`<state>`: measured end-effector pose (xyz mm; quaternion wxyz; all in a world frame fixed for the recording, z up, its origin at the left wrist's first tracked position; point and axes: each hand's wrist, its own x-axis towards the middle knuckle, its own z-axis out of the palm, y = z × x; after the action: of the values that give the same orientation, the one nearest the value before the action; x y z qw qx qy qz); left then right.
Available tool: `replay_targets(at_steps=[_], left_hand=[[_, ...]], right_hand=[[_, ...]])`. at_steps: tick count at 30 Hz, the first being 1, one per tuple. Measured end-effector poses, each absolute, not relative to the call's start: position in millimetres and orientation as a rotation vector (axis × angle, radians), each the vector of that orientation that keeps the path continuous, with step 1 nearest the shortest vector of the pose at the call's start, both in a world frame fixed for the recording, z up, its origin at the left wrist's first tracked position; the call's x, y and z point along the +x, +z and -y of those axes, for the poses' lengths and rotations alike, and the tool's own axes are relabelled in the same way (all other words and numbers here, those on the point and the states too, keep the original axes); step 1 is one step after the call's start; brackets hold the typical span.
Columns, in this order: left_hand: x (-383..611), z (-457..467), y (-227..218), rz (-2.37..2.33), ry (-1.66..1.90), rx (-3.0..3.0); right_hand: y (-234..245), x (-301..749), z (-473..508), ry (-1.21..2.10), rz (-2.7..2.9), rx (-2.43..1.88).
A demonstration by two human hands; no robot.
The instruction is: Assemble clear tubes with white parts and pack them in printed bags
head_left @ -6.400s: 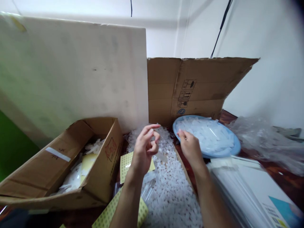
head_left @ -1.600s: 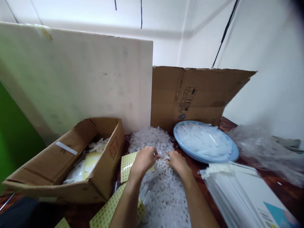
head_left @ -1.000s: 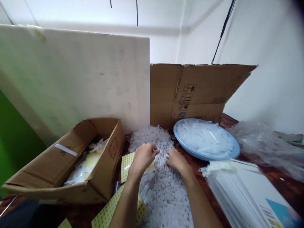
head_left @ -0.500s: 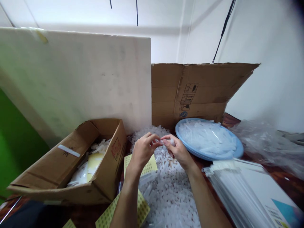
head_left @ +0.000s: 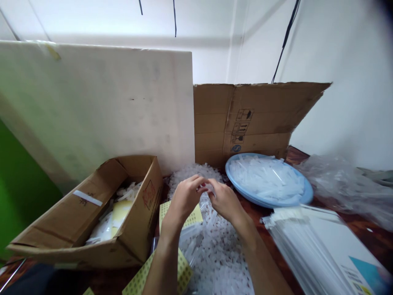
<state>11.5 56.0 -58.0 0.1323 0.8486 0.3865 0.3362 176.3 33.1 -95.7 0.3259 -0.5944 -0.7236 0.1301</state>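
My left hand [head_left: 188, 193] and my right hand [head_left: 224, 200] meet at the fingertips above a pile of small translucent plastic pieces [head_left: 219, 246]. Between them, both hands pinch a small clear plastic piece [head_left: 210, 187], mostly hidden by the fingers. Under my left wrist lies a yellow sheet of round stickers [head_left: 193, 217]. Another yellow sticker sheet [head_left: 184, 268] is partly covered by my left forearm.
At left stands an open cardboard box [head_left: 138, 229] with white and yellow scraps inside. A blue basin [head_left: 229, 174] heaped with clear strips sits at right. Nearer are long clear sleeves [head_left: 303, 246]; crumpled plastic film [head_left: 344, 184] lies at far right. Cardboard [head_left: 211, 123] stands behind.
My right hand has turned so its back faces up and its fingers curl in toward the left. The clear piece is more hidden now. The view has shifted slightly.
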Motion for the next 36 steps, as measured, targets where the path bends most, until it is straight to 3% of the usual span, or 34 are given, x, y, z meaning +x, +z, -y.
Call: replay_targets(at_steps=[14,21,36], left_hand=[[22,-52,-55,-0.967,1.237,1.859],[14,-45,-44,-0.834,1.280,1.695],[14,-46,-42,-0.862,1.422,1.572]], right_hand=[[-82,193,-29,0.571,1.523,-1.047],[-72,192,-25,0.857,1.403,-0.959],[-76,186,-27,0.874,1.311,-0.873]])
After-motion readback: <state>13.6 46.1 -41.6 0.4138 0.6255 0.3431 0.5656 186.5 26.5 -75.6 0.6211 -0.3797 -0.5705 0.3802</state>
